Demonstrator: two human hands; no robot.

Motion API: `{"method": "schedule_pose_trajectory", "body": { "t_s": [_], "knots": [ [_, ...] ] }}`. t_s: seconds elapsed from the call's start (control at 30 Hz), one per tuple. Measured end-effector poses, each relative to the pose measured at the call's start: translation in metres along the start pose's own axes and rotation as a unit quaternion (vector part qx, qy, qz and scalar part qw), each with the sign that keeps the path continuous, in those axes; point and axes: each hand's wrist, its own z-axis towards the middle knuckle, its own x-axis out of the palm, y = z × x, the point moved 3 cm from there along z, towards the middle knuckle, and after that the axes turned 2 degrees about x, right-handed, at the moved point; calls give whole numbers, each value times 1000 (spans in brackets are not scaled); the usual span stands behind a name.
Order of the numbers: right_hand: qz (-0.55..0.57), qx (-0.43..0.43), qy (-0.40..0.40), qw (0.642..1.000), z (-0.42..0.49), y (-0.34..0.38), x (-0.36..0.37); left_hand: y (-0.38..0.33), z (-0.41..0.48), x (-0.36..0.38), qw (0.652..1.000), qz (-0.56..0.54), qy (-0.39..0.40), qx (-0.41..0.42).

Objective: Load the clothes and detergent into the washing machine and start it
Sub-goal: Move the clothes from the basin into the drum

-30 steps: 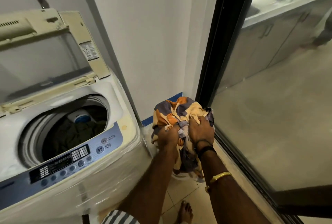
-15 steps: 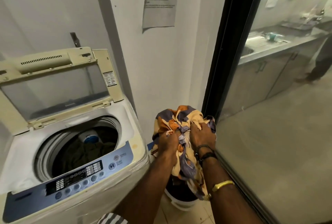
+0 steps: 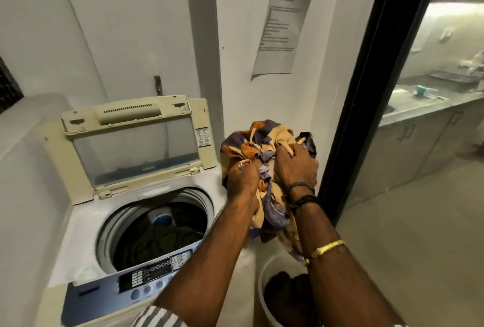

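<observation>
A bundled cloth [image 3: 264,138] patterned in orange, cream and purple hangs in the air to the right of the washing machine [image 3: 86,224]. My left hand [image 3: 242,180] and my right hand [image 3: 294,166] both grip it from the near side. The top-loader's lid [image 3: 133,143] stands open. Dark clothes [image 3: 157,242] lie in the drum beside a white and blue part. A white bucket [image 3: 262,274] with dark laundry stands on the floor below my hands. The cloth's lower end dangles just above it.
The blue control panel [image 3: 125,284] runs along the machine's front edge. A paper notice [image 3: 284,30] hangs on the white wall behind. A black door frame [image 3: 366,90] stands close to the right, with a kitchen counter [image 3: 424,109] beyond the glass.
Both hands have lifted the patterned cloth up out of the bucket, roughly to the height of the machine's top. The bucket with dark laundry has come into sight beneath it.
</observation>
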Motion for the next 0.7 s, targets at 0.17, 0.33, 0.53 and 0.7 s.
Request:
{"method": "schedule_pose_trajectory", "body": {
  "t_s": [0.17,0.33,0.53,0.7],
  "knots": [
    [17,-44,29,998,-26,47,39,-28,15,-59,998,20,-63,23],
    [32,-79,47,995,-67,82,84,-41,24,-120,994,0,-103,24],
    [50,-96,94,990,-108,108,131,-48,30,-183,987,-5,-160,16],
    [67,-122,145,980,-133,122,162,-57,33,-227,977,29,-205,48]
  ]
}}
